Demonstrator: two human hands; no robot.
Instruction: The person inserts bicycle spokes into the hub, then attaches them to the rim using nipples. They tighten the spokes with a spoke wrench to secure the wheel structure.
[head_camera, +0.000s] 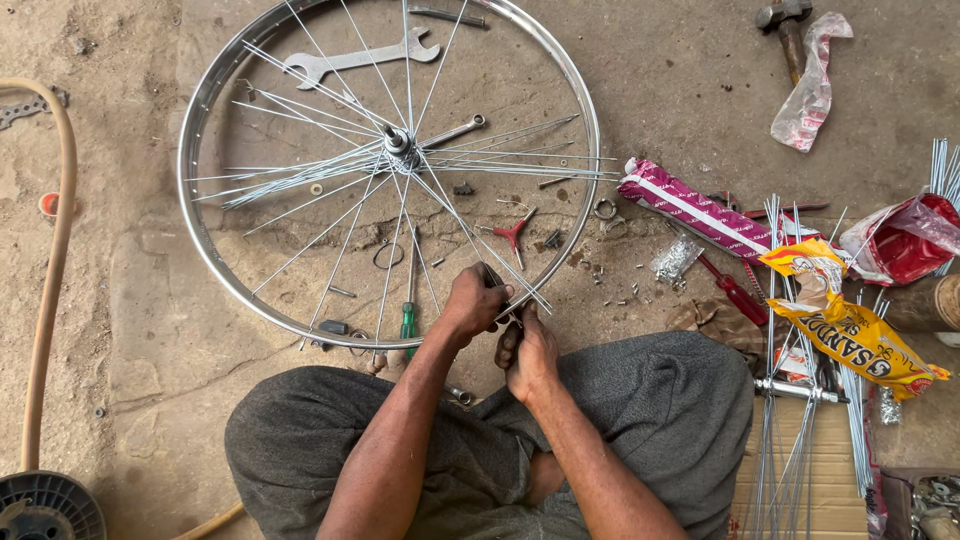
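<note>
Left hand: my left hand (472, 300) is curled shut on a thin spoke (500, 272), low in the middle of the frame, at the near edge of the wheel rim (205, 260).
Right hand: my right hand (530, 350) sits just beside it, fingers pinched on something small and dark.
Wheel: it lies flat on the dirt floor (130, 330), filling the upper middle of the frame.
How it feels: I think the rim is hard, smooth and light. The spokes look thin and bendy, so I would hold them near the ends. The rim is the safe place to grab.
Hub: the hub (400, 142) sits in the middle, with loose spokes fanned out.
Far things: a wrench (360, 58) lies under the spokes, and a hammer (785, 30) is at the upper right.
Hard to see: I cannot tell what the right hand pinches. The spoke tip hides behind my fingers.
</note>
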